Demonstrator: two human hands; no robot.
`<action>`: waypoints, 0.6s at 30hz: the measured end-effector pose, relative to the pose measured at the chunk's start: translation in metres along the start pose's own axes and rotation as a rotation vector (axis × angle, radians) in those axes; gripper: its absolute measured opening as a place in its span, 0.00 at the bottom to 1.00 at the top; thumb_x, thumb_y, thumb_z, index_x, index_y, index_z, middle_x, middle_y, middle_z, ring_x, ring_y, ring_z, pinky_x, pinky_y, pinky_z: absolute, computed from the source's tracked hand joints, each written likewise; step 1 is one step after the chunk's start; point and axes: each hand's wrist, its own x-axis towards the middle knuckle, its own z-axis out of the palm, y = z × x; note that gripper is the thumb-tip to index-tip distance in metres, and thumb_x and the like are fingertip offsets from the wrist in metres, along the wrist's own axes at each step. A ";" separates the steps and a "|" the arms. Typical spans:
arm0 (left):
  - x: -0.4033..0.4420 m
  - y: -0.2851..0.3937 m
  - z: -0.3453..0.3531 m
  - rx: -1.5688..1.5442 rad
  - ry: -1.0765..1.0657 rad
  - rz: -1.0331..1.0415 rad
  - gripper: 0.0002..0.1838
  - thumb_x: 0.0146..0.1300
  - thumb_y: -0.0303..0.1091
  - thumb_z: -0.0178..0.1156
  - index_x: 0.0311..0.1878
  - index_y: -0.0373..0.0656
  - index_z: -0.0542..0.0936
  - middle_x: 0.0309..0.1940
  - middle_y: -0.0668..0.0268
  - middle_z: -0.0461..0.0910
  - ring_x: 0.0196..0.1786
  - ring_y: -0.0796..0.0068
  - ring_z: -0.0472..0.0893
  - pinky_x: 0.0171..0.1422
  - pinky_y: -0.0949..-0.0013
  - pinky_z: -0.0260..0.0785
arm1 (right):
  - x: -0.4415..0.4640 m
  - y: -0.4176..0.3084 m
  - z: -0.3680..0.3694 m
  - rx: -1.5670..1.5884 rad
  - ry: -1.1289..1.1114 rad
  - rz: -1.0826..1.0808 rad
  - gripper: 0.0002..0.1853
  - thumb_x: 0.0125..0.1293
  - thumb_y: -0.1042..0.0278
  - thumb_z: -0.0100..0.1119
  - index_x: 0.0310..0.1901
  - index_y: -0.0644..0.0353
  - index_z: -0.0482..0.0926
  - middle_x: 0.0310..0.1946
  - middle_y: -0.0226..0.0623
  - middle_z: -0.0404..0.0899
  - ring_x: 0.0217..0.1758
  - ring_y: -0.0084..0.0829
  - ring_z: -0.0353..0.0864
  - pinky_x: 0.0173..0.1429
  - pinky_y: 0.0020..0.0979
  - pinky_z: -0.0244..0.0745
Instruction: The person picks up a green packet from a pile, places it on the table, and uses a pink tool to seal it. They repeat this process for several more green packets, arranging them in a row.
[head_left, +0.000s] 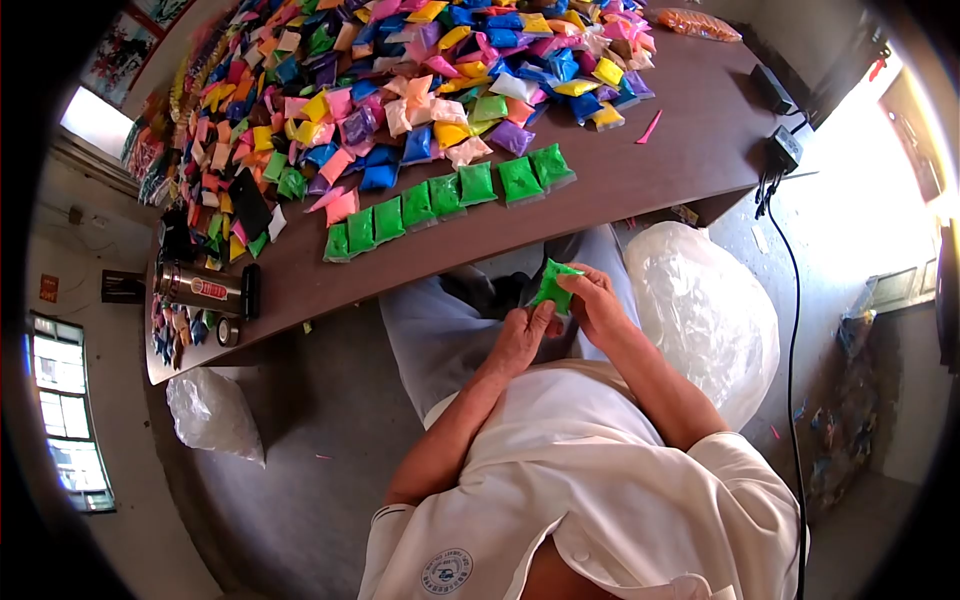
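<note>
Above my lap, just off the table's front edge, a green packet (555, 284) is held between both hands. My left hand (526, 335) pinches its lower left side, and my right hand (594, 298) grips its upper right side. On the brown table (640, 180), several similar green packets (445, 196) lie in a slanting row near the front edge. Behind that row spreads a large heap of small packets (400, 95) in many colours.
At the table's left end are a steel flask (200, 287) and a black phone-like slab (250, 205). Large clear plastic bags (705, 320) stand by my right leg. Black adapters (785, 148) with a hanging cable are at the right edge. An orange packet (700, 25) lies far back.
</note>
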 end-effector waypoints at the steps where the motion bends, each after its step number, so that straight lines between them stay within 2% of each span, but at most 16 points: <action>1: 0.000 0.002 0.000 0.006 0.002 -0.004 0.27 0.68 0.52 0.44 0.24 0.37 0.74 0.21 0.67 0.75 0.28 0.78 0.72 0.36 0.73 0.64 | 0.000 0.000 0.000 0.000 0.000 0.000 0.07 0.59 0.70 0.52 0.34 0.66 0.73 0.22 0.41 0.77 0.14 0.34 0.75 0.14 0.29 0.69; 3: 0.000 0.003 0.000 0.011 0.003 -0.008 0.27 0.68 0.52 0.44 0.24 0.37 0.74 0.21 0.67 0.75 0.28 0.78 0.72 0.36 0.73 0.64 | 0.000 0.000 -0.002 -0.077 0.006 0.020 0.07 0.58 0.69 0.52 0.32 0.65 0.73 0.23 0.41 0.77 0.20 0.33 0.76 0.18 0.32 0.72; 9: -0.001 0.007 0.001 0.016 -0.014 0.002 0.27 0.68 0.53 0.45 0.25 0.38 0.74 0.21 0.68 0.75 0.28 0.78 0.72 0.36 0.73 0.64 | 0.002 0.000 -0.004 -0.078 0.032 0.020 0.07 0.58 0.69 0.52 0.32 0.65 0.72 0.22 0.42 0.75 0.21 0.35 0.76 0.17 0.34 0.71; 10: 0.000 0.004 0.001 0.011 -0.019 0.007 0.27 0.68 0.53 0.45 0.25 0.38 0.74 0.21 0.68 0.75 0.28 0.78 0.72 0.36 0.73 0.64 | 0.002 0.000 -0.004 -0.078 0.033 0.020 0.07 0.58 0.69 0.52 0.32 0.65 0.72 0.22 0.42 0.75 0.21 0.35 0.76 0.17 0.34 0.71; 12: 0.001 -0.001 0.000 0.007 -0.022 0.011 0.27 0.67 0.53 0.45 0.25 0.38 0.74 0.21 0.68 0.75 0.28 0.78 0.72 0.36 0.73 0.64 | 0.004 0.003 -0.004 0.053 0.016 0.008 0.09 0.58 0.69 0.53 0.35 0.67 0.73 0.21 0.43 0.76 0.14 0.35 0.75 0.15 0.31 0.70; 16: 0.000 0.003 -0.001 0.007 -0.016 -0.004 0.28 0.67 0.54 0.45 0.24 0.37 0.74 0.21 0.67 0.75 0.28 0.79 0.71 0.36 0.73 0.64 | -0.001 -0.002 0.004 0.068 -0.013 0.067 0.11 0.58 0.69 0.53 0.38 0.68 0.73 0.21 0.42 0.76 0.14 0.34 0.74 0.15 0.31 0.70; 18: 0.000 0.003 0.000 0.005 -0.019 -0.007 0.28 0.67 0.54 0.44 0.24 0.37 0.74 0.21 0.67 0.75 0.28 0.79 0.71 0.36 0.73 0.64 | 0.003 0.003 -0.002 -0.068 -0.050 0.045 0.12 0.58 0.68 0.54 0.40 0.69 0.73 0.21 0.41 0.76 0.14 0.32 0.74 0.15 0.30 0.70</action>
